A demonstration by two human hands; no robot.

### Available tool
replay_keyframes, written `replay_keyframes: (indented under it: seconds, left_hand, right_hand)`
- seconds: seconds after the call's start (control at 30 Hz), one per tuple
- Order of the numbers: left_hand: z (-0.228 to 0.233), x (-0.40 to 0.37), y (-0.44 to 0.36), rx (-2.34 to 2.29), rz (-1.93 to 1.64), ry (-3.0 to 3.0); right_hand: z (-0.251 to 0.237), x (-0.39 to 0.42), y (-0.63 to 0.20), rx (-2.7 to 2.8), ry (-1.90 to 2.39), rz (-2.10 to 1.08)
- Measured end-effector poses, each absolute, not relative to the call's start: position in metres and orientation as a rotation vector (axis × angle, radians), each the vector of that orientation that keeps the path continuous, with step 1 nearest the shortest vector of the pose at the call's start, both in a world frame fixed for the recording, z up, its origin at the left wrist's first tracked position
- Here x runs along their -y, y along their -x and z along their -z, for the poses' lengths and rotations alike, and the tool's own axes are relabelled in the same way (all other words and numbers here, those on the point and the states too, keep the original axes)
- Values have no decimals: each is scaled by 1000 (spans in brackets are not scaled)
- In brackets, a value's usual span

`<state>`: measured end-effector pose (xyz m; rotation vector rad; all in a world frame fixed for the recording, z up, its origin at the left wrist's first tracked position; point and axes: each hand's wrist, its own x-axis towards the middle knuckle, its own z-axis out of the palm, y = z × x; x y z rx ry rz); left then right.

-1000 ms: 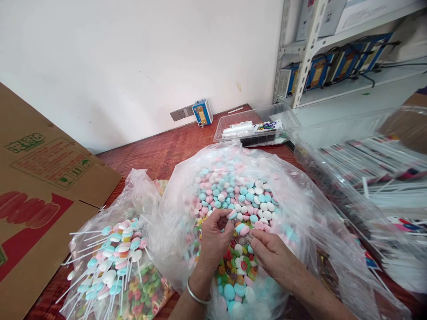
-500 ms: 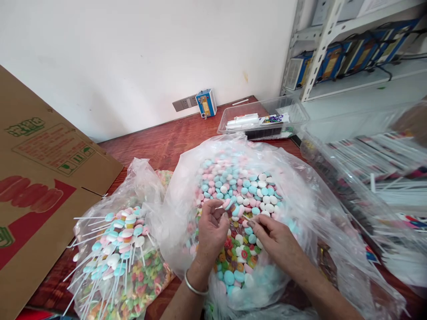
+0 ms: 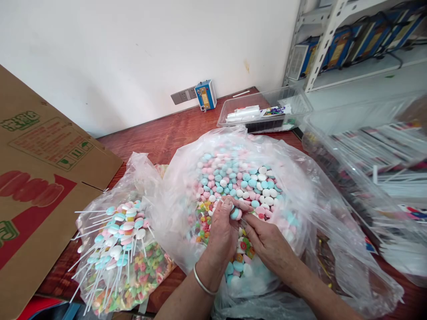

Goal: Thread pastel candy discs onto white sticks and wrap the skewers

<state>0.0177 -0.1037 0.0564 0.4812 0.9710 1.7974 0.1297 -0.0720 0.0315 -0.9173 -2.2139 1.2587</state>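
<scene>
My left hand (image 3: 224, 227) is closed around marshmallow candies (image 3: 235, 214), blue and pink, at its fingertips. Close beside it on the right, my right hand (image 3: 267, 240) pinches what looks like a thin white stick, mostly hidden by the fingers. Both hands are over an opened clear plastic bag (image 3: 180, 178) full of loose blue, pink and white candies (image 3: 263, 191). Colourful ring gummies (image 3: 204, 218) show under and beside my hands. To the left, candy skewers on white sticks (image 3: 116, 235) lie in a pile on another bag of ring gummies (image 3: 150, 271).
A cardboard box (image 3: 50, 178) stands at the left. Behind the big bag is a clear plastic tray (image 3: 230, 106) with packets. A larger clear bin (image 3: 333, 164) of white sticks sits at the right, below a metal shelf (image 3: 325, 49). A small blue device (image 3: 206, 95) stands by the wall.
My hands have come together: the left moved right and the right moved slightly left. The candies are now enclosed between the fingers. The whole view has shifted slightly.
</scene>
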Motion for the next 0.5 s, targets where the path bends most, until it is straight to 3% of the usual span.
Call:
replay_keyframes:
  seconds: [0.27,0.4,0.5]
  left_hand:
    - [-48,120,-4,-1148,-1622,-647]
    - [-39,137,46,-1764,-1524,-1065]
    - [-35,149,77,-2177,-1201,-1438]
  right_hand:
    - [-33,73,-128,2098,872,-1302]
    - [-37,60,-135,2035,989,-1242]
    - [-37,52,-139,2021,1050,-1220]
